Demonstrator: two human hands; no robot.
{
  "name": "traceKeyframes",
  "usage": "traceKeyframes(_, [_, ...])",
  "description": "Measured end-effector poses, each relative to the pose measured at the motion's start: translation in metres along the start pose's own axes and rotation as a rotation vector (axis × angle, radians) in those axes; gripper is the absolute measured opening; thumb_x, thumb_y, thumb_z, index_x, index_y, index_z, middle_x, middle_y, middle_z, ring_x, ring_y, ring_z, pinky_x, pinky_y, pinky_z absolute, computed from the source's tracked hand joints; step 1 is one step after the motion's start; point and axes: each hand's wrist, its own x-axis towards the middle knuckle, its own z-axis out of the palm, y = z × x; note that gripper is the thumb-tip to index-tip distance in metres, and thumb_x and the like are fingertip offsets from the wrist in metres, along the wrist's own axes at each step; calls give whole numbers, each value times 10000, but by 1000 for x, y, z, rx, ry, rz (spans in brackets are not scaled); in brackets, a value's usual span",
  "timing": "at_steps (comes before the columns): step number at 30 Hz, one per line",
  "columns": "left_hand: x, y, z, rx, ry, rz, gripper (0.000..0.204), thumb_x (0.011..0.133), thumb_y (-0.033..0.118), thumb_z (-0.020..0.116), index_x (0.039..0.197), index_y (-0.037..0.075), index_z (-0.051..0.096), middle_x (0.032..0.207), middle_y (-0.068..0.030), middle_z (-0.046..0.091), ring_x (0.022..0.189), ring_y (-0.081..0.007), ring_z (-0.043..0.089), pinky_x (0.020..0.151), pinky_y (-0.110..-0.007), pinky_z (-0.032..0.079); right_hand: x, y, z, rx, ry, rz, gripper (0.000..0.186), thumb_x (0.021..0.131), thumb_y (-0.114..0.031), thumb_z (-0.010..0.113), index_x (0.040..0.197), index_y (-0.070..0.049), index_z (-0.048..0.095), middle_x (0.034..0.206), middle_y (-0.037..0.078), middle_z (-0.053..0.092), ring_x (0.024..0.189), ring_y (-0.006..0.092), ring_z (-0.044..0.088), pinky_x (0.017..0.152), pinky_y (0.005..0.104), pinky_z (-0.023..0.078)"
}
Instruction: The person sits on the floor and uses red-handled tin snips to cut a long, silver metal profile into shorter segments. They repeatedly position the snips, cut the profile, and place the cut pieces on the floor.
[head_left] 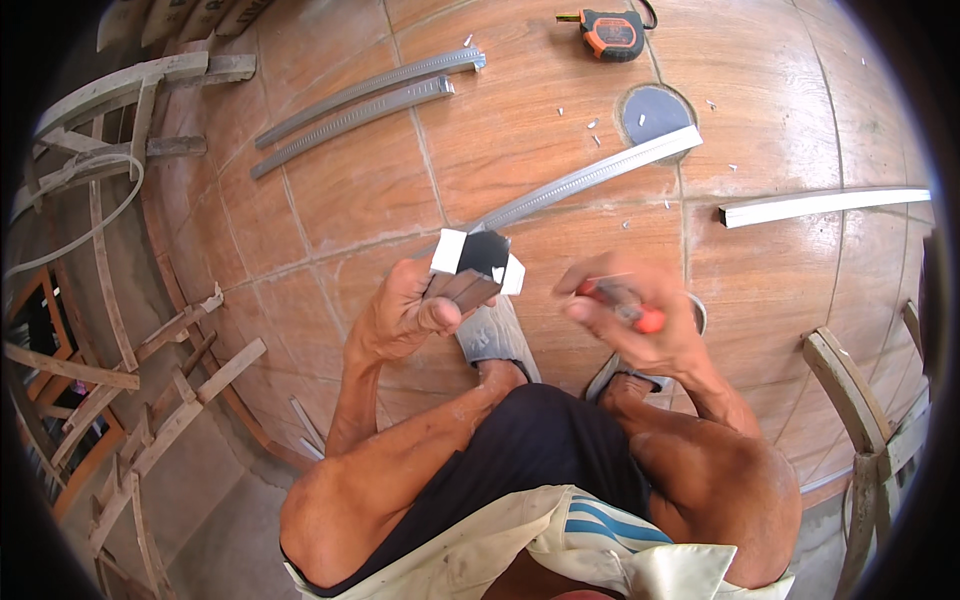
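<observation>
Between the thumb and fingers of my left hand (396, 318) is a short box-shaped piece (466, 288). Its sides are greyish and shiny, its inside is dark, and bright white flaps stand out at its upper end. My right hand (665, 345) is closed round a red-handled tool (648, 319), held to the right of the piece and apart from it. Motion smears the tool and fingers, so its exact kind does not show. Beyond my left hand, a long metal channel (590, 182) lies on the floor, its near end hidden behind the hand and piece.
Two metal channels (360, 95) lie at the far left, another channel (825, 206) at the right. An orange-and-black tape measure (612, 36) sits far off, beyond a round grey disc (656, 112). Small white scraps dot the tiles. Wooden frames (175, 425) stand left, more timber (850, 390) right.
</observation>
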Motion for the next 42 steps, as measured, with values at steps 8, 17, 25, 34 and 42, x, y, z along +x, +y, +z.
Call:
traceKeyframes(8, [10,-11,4,354,-119,-125,936,923,689,750,1417,-95,621,793,-89,679,654,-141,601,601,-313,481,27,-15,-14,137,93,-321,345,828,84,854,1117,-25,701,1062,173,789,912,224,764,769,334,601])
traceKeyframes(17, [12,-25,7,399,-92,-66,880,923,623,794,1407,-93,625,774,-145,660,700,-202,625,646,-373,500,22,1,-16,202,-77,-201,313,823,73,806,1095,-44,704,1097,152,798,1024,277,777,859,373,622])
traceKeyframes(25, [16,-12,10,515,-59,-112,910,909,694,755,1361,-87,641,912,-164,716,809,-220,672,751,-379,540,20,11,-12,135,-38,-202,387,798,-37,844,1166,-55,723,1030,82,776,939,268,751,843,366,585])
traceKeyframes(34, [16,-31,23,492,466,21,728,902,593,829,1260,-22,678,818,-176,721,759,-312,737,670,-401,555,18,3,0,24,305,-12,300,886,53,796,1145,-43,679,1016,80,781,907,182,744,817,319,588])
traceKeyframes(42, [26,-6,33,773,156,-142,645,894,582,837,1217,41,699,831,-209,740,811,-391,755,729,-466,578,32,-2,-29,-203,229,-375,389,821,28,871,1164,-58,709,1019,86,797,916,236,747,807,355,580])
